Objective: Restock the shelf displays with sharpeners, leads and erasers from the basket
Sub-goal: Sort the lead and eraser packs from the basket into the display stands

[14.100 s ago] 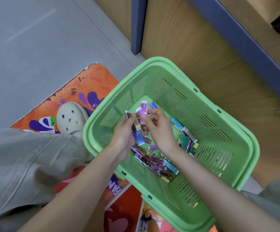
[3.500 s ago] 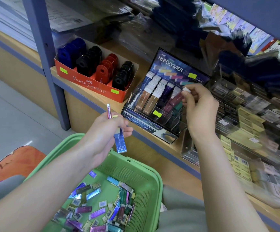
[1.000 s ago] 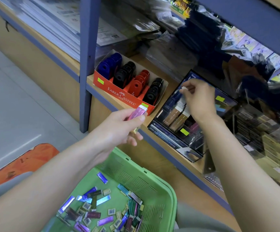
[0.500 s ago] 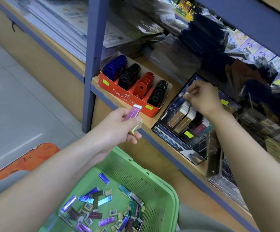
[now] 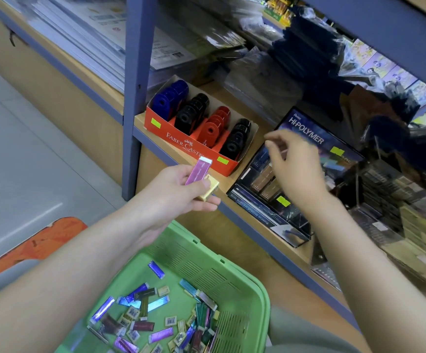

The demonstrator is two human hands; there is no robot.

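Since right hand (image 5: pixel 296 169) is motion-blurred, can't tell if it holds anything. Left hand (image 5: pixel 179 192) pinches pink eraser (image 5: pixel 198 170), long axis away from wrist, white tip toward sharpener box (image 5: pixel 176 137).

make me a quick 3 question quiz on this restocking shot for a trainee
1. True or false: the left hand grips a pink eraser.
2. The red Faber-Castell box holds sharpeners in how many rows? A two, B four, C six.
3. Short answer: which hand is up at the Hi-Polymer display?

Key: 1 true. 2 B. 3 the right hand.
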